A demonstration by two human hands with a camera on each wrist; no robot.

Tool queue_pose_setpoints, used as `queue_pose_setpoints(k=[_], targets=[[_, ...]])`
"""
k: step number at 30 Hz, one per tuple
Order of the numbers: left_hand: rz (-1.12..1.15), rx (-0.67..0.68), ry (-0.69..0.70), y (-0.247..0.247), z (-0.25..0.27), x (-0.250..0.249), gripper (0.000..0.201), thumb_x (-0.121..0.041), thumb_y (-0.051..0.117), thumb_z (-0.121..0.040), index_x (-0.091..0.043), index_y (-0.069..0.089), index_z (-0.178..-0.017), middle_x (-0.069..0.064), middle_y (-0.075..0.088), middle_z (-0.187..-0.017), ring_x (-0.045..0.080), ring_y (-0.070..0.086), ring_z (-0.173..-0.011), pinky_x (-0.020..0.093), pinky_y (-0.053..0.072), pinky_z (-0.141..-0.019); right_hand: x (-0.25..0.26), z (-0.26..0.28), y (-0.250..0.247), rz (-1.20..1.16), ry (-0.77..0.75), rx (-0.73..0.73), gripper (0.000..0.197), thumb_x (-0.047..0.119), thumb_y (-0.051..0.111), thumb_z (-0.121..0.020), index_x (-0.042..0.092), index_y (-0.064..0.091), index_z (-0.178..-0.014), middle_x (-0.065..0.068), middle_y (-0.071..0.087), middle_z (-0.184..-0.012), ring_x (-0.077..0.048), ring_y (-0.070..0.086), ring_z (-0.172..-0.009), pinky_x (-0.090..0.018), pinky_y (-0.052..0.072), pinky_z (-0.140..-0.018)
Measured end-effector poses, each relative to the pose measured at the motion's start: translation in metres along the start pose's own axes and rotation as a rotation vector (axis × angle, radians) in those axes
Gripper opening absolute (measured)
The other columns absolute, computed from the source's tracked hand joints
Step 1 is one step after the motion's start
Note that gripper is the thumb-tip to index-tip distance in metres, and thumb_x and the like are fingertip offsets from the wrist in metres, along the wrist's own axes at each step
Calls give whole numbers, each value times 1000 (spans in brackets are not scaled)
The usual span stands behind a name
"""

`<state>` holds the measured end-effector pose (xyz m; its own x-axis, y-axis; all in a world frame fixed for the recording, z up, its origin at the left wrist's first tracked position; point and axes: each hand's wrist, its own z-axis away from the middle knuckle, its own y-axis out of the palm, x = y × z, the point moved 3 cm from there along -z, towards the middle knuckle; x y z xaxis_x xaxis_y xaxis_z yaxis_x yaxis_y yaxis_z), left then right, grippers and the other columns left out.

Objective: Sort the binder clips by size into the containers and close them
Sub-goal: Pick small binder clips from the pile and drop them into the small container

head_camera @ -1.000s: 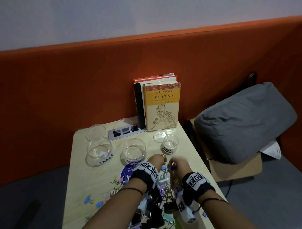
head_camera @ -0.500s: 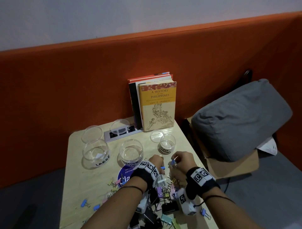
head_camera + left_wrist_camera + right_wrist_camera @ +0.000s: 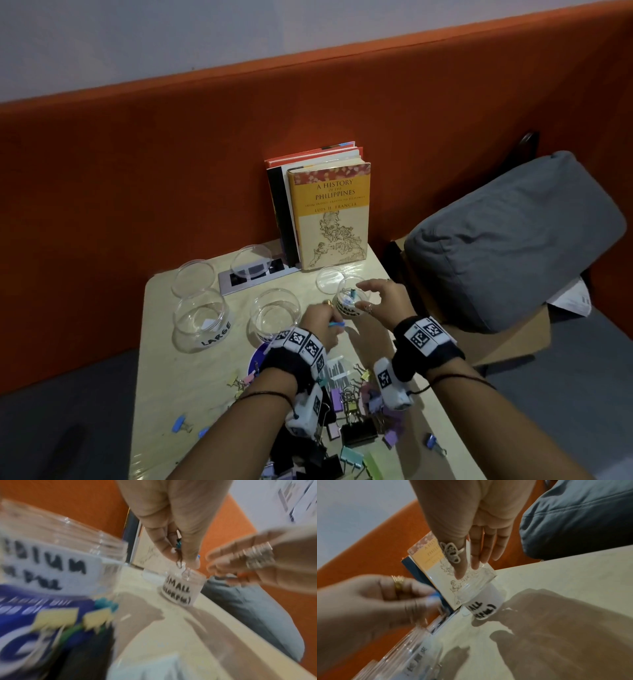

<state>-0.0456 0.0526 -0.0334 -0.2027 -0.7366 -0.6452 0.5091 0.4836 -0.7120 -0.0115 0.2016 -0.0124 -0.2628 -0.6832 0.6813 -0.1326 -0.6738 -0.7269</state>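
The right hand (image 3: 383, 301), which was down at the pile, is now hovering over the small container (image 3: 350, 301), fingers spread and empty, a clip lying inside. The left hand (image 3: 320, 325) is pinching 1 blue binder clip (image 3: 336, 323), likely next.

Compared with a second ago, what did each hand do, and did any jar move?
The right hand moved forward from the clip pile to the small jar, fingers now open above it; a clip shows inside. The left hand stayed near the pile, pinching a blue clip. Jars, lids and books did not move.
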Motion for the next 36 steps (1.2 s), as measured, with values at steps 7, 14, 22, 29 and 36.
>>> queue_pose_setpoints(k=[7,14,22,29,36], targets=[[-37,-173,125,-25,-34,-44,20,-14,67,-84,-3,70,-100,10,68,-109,21,61,-104,23,43,-91,-39,44,-4,29,77,67,24,8,70,-78,14,68,-101,-5,69,-101,-9,55,-81,-11,41,-70],[-412,-42,220,1,-31,-47,38,-30,57,-90,-19,60,-126,-2,34,-149,19,25,-138,28,26,-112,-67,88,10,89,146,244,20,1,59,-83,9,69,-98,8,58,-82,10,47,-62,3,38,-55],[-377,228,300,31,23,-28,22,-17,63,-87,-20,63,-110,-2,51,-124,16,56,-109,29,48,-95,-58,95,29,184,141,262,28,9,63,-81,12,64,-109,-6,63,-107,-11,60,-91,-8,37,-72],[-563,448,213,59,27,-15,39,-13,71,-81,-10,60,-119,12,48,-125,30,52,-116,37,45,-96,-49,93,45,261,170,266,25,3,54,-83,11,62,-105,-12,61,-109,-25,56,-104,-25,44,-85],[-597,444,181,66,26,-10,33,-16,65,-86,-7,58,-117,15,47,-125,33,51,-116,40,44,-94,-45,92,49,259,154,296,53,2,63,-75,17,48,-124,-11,52,-118,-28,56,-105,-30,47,-86]])
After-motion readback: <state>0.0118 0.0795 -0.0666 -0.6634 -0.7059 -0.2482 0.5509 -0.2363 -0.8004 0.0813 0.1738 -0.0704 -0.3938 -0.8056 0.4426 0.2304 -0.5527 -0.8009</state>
